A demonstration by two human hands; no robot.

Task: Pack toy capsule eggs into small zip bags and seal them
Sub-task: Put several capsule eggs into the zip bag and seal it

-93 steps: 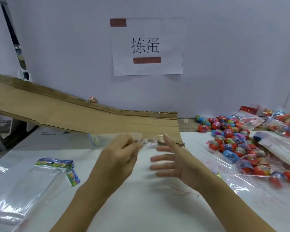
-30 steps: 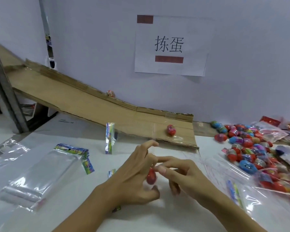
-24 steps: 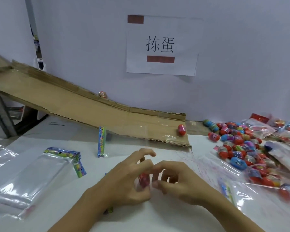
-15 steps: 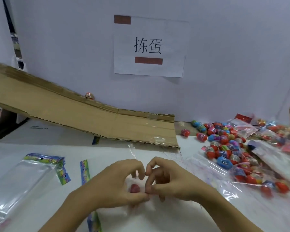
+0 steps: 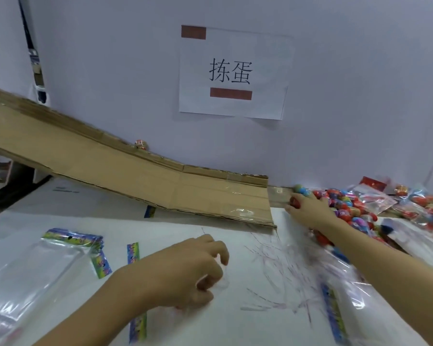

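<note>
My left hand (image 5: 185, 273) rests on the white table near its front, fingers curled on a small clear zip bag (image 5: 220, 283) whose coloured header strip (image 5: 138, 325) shows below the wrist. The egg that went into it is hidden under the hand. My right hand (image 5: 308, 208) reaches far right to the foot of the cardboard ramp (image 5: 135, 176), its fingers curled round a red capsule egg (image 5: 295, 203) at the edge of the pile of coloured eggs (image 5: 348, 208).
A stack of clear bags with coloured headers (image 5: 48, 260) lies at the left. More loose bags (image 5: 335, 303) lie at the right front, filled bags (image 5: 410, 206) at the far right. One egg (image 5: 141, 144) sits on the ramp's back edge. A paper sign (image 5: 231, 73) hangs on the wall.
My right hand left the bag and reached right to the egg pile, closing on a red egg. My left hand stays on the bag. The egg that rolled down the ramp reached the pile.
</note>
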